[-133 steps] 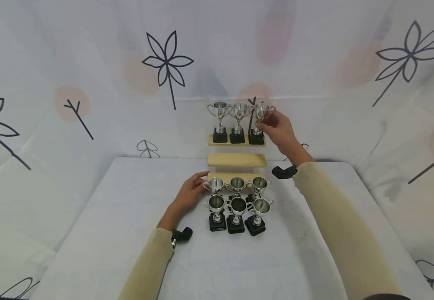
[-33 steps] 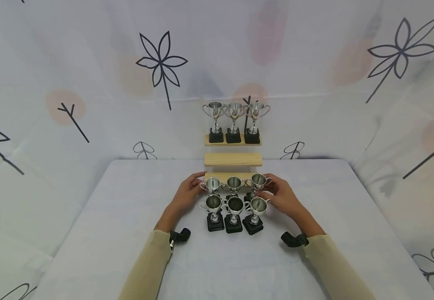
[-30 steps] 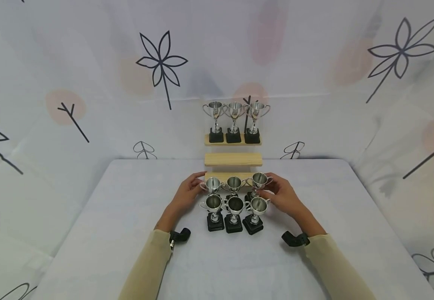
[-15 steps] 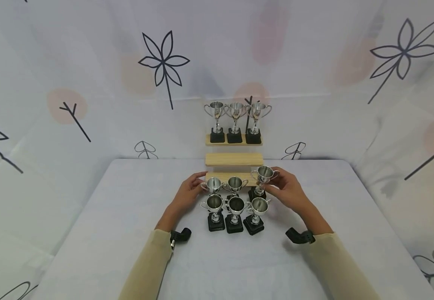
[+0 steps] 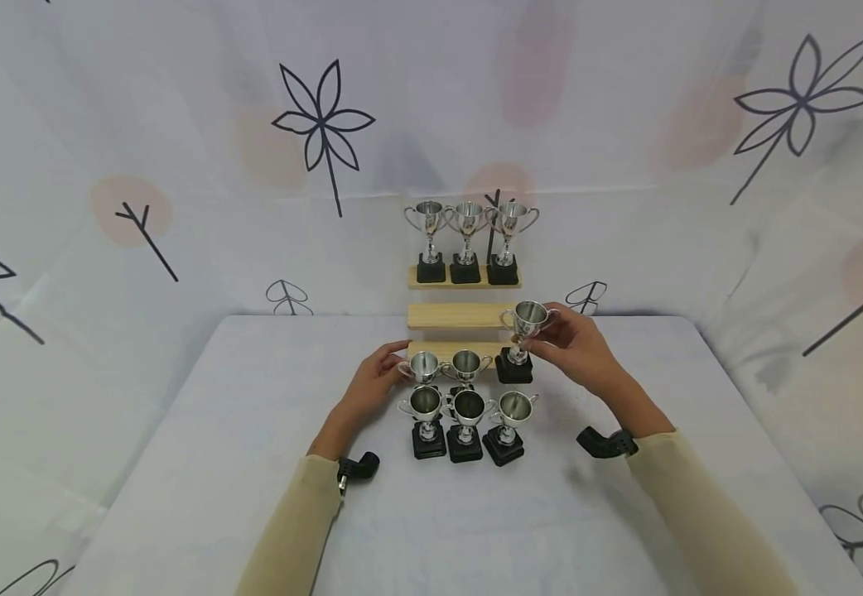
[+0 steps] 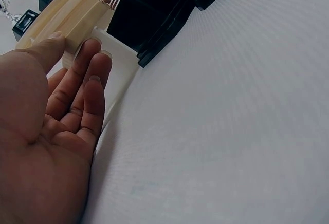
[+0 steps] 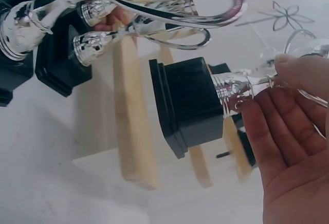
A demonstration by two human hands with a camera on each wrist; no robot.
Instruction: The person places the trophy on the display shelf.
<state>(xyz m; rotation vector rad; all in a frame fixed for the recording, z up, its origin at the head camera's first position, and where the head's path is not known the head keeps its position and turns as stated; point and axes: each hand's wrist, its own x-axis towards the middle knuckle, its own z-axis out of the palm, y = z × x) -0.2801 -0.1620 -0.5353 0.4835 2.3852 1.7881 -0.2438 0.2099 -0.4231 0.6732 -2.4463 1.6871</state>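
Note:
My right hand (image 5: 575, 346) pinches a small silver trophy cup (image 5: 529, 318) by its stem, seen up close in the right wrist view with its black base (image 7: 193, 100) off the table. The cup is upright, in front of the right end of the tiered wooden stand (image 5: 465, 315). At the stand's lowest step, my left hand (image 5: 373, 382) grips the left end. The left wrist view shows the thumb (image 6: 49, 49) on the wood and the other fingers curled below. Three trophies, among them a middle one (image 5: 466, 240), stand on the top step.
Several more trophies are on the white-covered table (image 5: 431, 521) before the stand, in two rows; the front right one (image 5: 508, 426) sits turned. They partly cover the lowest step. A white patterned cloth (image 5: 200, 108) hangs behind and beside the table.
After leaving the trophy on the top step's right, my right hand has taken hold of the back row's right trophy and lifted it up toward the stand. The left hand stays in place.

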